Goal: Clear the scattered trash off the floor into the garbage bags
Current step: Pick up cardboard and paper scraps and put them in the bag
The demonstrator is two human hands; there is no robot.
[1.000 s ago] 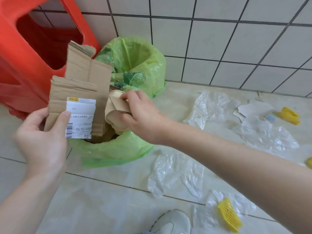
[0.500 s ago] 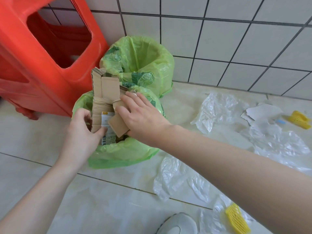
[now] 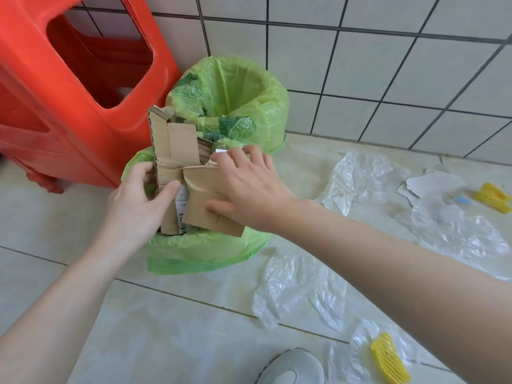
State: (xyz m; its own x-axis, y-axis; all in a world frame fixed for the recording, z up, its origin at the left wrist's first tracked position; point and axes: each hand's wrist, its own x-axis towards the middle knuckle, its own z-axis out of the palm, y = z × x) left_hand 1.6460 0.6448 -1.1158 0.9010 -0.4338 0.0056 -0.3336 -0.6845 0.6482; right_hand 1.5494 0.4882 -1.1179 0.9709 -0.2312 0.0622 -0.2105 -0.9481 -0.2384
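Two green garbage bags stand by the wall: a near bag (image 3: 199,253) and a far bag (image 3: 249,87) behind it. Torn brown cardboard (image 3: 177,145) with a white label sticks upright out of the near bag's mouth. My left hand (image 3: 138,206) grips the cardboard's left edge, thumb across the front. My right hand (image 3: 246,187) lies flat on a folded cardboard flap, pressing it over the bag. Clear plastic sheets (image 3: 299,286) and yellow plastic pieces (image 3: 390,358) lie scattered on the floor to the right.
A red plastic stool (image 3: 69,92) stands at the left against the tiled wall. More clear plastic (image 3: 360,176), a torn white paper (image 3: 432,184) and another yellow piece (image 3: 493,196) lie at the far right. A white shoe (image 3: 291,367) shows at the bottom.
Both hands have lowered the cardboard from in front of the stool into the near bag. My right hand has shifted from pinching a curled flap to pressing flat on it.
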